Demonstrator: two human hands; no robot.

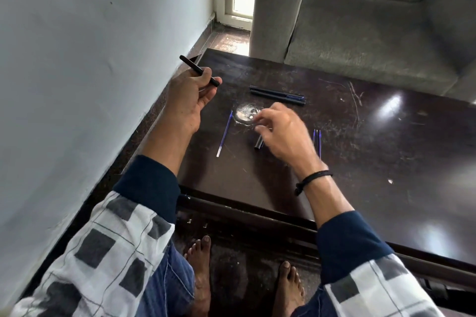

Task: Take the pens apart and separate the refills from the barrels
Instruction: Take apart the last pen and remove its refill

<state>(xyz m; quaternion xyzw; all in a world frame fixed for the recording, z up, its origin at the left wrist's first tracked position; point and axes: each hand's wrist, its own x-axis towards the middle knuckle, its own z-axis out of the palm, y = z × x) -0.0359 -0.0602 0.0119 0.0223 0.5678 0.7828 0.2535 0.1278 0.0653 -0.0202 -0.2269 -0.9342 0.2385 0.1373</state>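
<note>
From the head camera, the left hand (189, 100) is raised over the left edge of the dark table (360, 162), with its fingers and thumb curled round a black pen (199, 71). The right hand (280, 134) hovers over the tabletop, blurred, fingertips drawn together; I cannot tell whether they pinch anything. A black barrel (258, 143) lies just beneath it. One blue refill (224, 134) lies between the hands and two more refills (317, 139) lie just right of the right hand. Two whole pens (277, 95) lie side by side farther back.
</note>
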